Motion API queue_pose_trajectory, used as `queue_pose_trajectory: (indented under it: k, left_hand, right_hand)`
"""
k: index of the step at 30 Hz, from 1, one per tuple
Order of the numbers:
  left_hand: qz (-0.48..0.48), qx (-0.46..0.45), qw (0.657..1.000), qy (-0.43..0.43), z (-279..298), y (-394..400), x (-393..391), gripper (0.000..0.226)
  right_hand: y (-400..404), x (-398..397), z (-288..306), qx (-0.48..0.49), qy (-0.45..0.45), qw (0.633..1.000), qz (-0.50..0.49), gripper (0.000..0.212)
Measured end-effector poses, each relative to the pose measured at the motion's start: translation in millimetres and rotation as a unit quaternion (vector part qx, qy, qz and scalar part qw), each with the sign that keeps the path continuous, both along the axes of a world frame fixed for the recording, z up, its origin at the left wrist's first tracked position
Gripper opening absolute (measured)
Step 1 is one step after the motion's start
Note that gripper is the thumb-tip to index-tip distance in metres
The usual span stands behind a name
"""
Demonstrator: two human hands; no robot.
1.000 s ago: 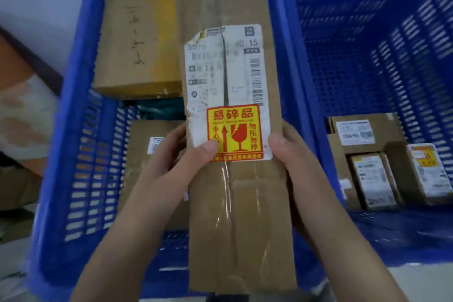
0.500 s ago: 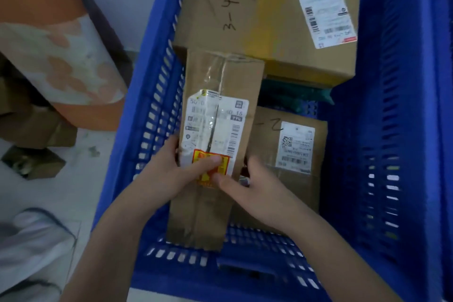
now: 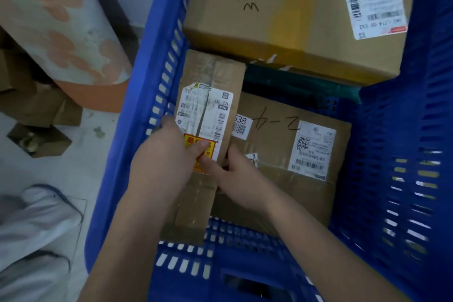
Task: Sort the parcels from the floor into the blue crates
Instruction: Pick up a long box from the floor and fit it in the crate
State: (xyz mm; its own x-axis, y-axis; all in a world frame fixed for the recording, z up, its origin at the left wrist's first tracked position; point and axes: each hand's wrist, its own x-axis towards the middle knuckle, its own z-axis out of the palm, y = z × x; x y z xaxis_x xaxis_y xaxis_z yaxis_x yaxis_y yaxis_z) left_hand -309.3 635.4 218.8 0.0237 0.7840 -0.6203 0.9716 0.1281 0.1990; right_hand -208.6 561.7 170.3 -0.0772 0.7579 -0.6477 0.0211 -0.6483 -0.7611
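Blue crate, near wall foremost. Inside, along its left wall: long narrow parcel, label up. Left hand grips its left edge, thumb curled over the yellow sticker; right hand pinches its right edge. Beside it, right: flat parcel. Beyond: large box, touching the narrow parcel's far end.

Left of the hands, an orange-and-white patterned roll leans over flattened cardboard. A small open carton lies on the pale floor nearby. Lower left, white cloth, blurred.
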Motion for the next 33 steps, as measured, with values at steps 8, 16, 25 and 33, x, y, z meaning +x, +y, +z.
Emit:
queue_pose_trajectory:
  k: [8,16,25,33]
  left_hand:
    - [-0.052,0.058,0.986,0.148,22,-4,22,0.056]
    - [-0.169,0.193,0.966,0.022,34,-31,79,0.041]
    - [-0.302,0.159,0.922,-0.184,41,-105,148,0.029]
    - [-0.366,0.173,0.865,-0.297,75,-168,204,0.035]
  right_hand:
    - [2,-1,0,-0.033,0.014,0.999,0.018,0.063]
    - [-14,52,35,-0.008,-0.023,1.0,-0.009,0.015]
    - [-116,133,81,0.015,-0.201,0.962,-0.182,0.025]
    - [-219,179,142,0.203,-0.301,0.837,-0.409,0.022]
